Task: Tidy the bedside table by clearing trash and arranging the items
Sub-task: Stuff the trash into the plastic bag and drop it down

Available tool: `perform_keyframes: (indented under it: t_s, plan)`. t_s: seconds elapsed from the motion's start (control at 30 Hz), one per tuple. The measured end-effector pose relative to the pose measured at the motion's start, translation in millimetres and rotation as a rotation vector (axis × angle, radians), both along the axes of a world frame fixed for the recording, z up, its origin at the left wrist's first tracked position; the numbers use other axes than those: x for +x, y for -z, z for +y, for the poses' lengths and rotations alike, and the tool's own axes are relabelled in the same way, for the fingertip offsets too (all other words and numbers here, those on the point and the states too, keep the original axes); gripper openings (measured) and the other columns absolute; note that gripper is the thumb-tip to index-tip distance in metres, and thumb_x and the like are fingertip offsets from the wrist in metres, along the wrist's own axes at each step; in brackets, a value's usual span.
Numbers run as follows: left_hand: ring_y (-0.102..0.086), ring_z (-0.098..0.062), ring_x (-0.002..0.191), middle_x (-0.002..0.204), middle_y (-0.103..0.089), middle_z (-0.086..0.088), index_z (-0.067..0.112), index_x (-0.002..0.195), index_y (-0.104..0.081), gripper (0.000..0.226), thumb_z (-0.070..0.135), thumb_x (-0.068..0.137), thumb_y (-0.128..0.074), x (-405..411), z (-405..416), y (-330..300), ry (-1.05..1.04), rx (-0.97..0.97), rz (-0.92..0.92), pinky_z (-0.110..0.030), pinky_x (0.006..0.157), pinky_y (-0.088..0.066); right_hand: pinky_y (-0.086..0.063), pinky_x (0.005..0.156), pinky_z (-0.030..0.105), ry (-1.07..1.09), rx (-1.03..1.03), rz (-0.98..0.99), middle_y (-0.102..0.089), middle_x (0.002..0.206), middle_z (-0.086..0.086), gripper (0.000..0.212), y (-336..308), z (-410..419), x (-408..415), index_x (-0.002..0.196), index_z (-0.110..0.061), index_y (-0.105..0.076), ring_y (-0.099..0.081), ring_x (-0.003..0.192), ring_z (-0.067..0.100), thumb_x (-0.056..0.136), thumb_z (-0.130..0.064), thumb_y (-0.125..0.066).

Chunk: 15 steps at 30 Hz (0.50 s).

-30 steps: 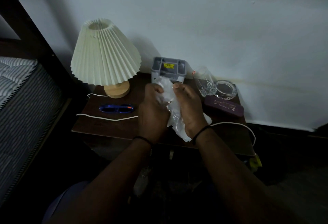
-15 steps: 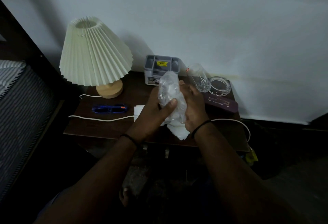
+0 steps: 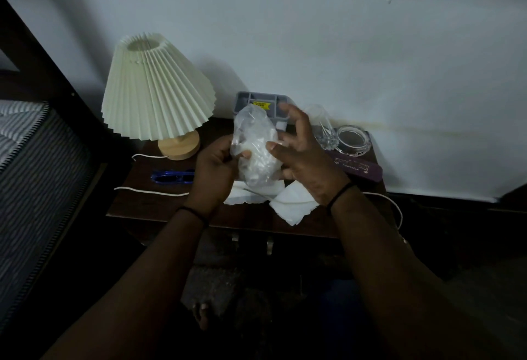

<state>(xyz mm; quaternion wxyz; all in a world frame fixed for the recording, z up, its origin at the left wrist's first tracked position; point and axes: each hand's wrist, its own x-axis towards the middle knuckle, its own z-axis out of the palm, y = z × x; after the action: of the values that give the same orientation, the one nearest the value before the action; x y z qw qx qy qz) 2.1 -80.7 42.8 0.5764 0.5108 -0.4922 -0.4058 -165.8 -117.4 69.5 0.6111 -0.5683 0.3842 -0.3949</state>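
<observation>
Head view: the step in hand is trash collection. The left hand (image 3: 215, 168) holds a clear plastic bag (image 3: 256, 145) above the middle of the table (image 3: 159, 205), its grip closed around the bag's left side. The right hand (image 3: 302, 154) meets the bag's right side with the thumb on the plastic and the fingers spread and raised; its grip is wide and holds nothing firmly. The bag appears to contain crumpled white material. Loose white tissues (image 3: 291, 203) lie on the near table edge, directly under the bag. Far left stands the lamp (image 3: 156, 88); the blue glasses (image 3: 171, 176) lie near it. A grey organizer (image 3: 251, 100), a drinking glass (image 3: 323, 128), a glass dish (image 3: 353, 140) and a purple case (image 3: 359, 167) occupy the far right. The next move probably calls for gathering the tissues with the right hand and then removing the bag from the table.
</observation>
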Motion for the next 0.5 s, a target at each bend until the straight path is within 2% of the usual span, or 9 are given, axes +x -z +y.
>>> perform_keyframes:
  t_s: [0.03, 0.1, 0.13, 0.2, 0.3, 0.4, 0.5]
  plan:
    - [-0.065, -0.031, 0.095, 0.103, -0.067, -0.020, 0.002, 0.108, -0.064, 0.020, -0.005, 0.090, -0.059, 0.6, 0.0, -2.1, 0.024, 0.020, 0.049, -0.043, 0.082, -0.055, -0.060, 0.079, 0.039, -0.064, -0.066, 0.054, -0.054, 0.136, -0.006, 0.069, -6.0, -0.9, -3.2, 0.138, -0.046, -0.035, -0.062, 0.116, 0.013, 0.088, -0.012, -0.069]
    - [-0.063, -0.028, 0.087, 0.094, -0.066, -0.018, 0.003, 0.094, -0.064, 0.009, -0.004, 0.089, -0.060, 0.2, 0.7, -6.7, 0.077, 0.045, 0.092, -0.041, 0.074, -0.054, -0.052, 0.093, 0.021, -0.175, -0.211, 0.282, -0.043, 0.143, -0.021, 0.094, -19.2, 0.2, -8.2, 0.148, -0.044, -0.025, -0.049, 0.124, -0.004, 0.078, -0.016, -0.081]
    - [-0.062, -0.027, 0.084, 0.090, -0.065, -0.016, 0.004, 0.089, -0.064, 0.009, -0.004, 0.088, -0.061, -2.8, 1.9, -9.9, 0.088, 0.046, 0.089, -0.038, 0.071, -0.053, -0.048, 0.096, 0.018, -0.192, -0.258, 0.383, -0.042, 0.142, -0.021, 0.102, -23.9, 1.2, -11.8, 0.151, -0.040, -0.023, -0.047, 0.124, -0.005, 0.073, -0.017, -0.084]
    - [-0.064, -0.023, 0.080, 0.086, -0.067, -0.014, 0.006, 0.085, -0.066, 0.012, -0.005, 0.087, -0.062, -10.3, 6.0, -15.0, 0.091, 0.049, 0.094, -0.032, 0.067, -0.053, -0.046, 0.101, 0.024, -0.186, -0.275, 0.489, -0.045, 0.143, -0.011, 0.108, -31.7, 6.2, -19.0, 0.152, -0.035, -0.024, -0.047, 0.127, 0.006, 0.067, -0.017, -0.088]
    - [-0.067, -0.021, 0.074, 0.086, -0.069, -0.016, 0.002, 0.089, -0.069, 0.011, -0.006, 0.085, -0.061, -34.8, 13.8, -27.5, 0.076, 0.110, 0.140, -0.030, 0.060, -0.056, -0.044, 0.092, 0.015, -0.106, -0.423, 0.579, -0.053, 0.134, -0.010, 0.095, -37.8, 21.4, -35.6, 0.143, -0.031, -0.038, -0.049, 0.118, 0.005, 0.065, -0.017, -0.089]
    - [-0.067, -0.029, 0.075, 0.086, -0.070, -0.017, 0.001, 0.091, -0.068, 0.020, -0.010, 0.086, -0.052, -65.7, 17.6, -44.6, 0.106, 0.203, 0.273, -0.033, 0.061, -0.059, -0.038, 0.088, 0.007, 0.048, -0.663, 0.661, -0.062, 0.123, -0.006, 0.066, -44.4, 36.1, -62.1, 0.126, -0.022, -0.060, -0.051, 0.110, 0.001, 0.066, -0.012, -0.086]
    - [-0.065, -0.025, 0.079, 0.088, -0.070, -0.011, 0.008, 0.097, -0.068, 0.021, 0.006, 0.093, -0.047, -103.4, 22.9, -59.3, 0.337, 0.304, 0.504, -0.034, 0.067, -0.060, -0.033, 0.092, -0.001, 0.216, -0.739, 0.633, -0.063, 0.110, -0.007, 0.046, -52.7, 54.2, -105.5, 0.108, -0.018, -0.072, -0.053, 0.105, -0.005, 0.067, 0.004, -0.074]
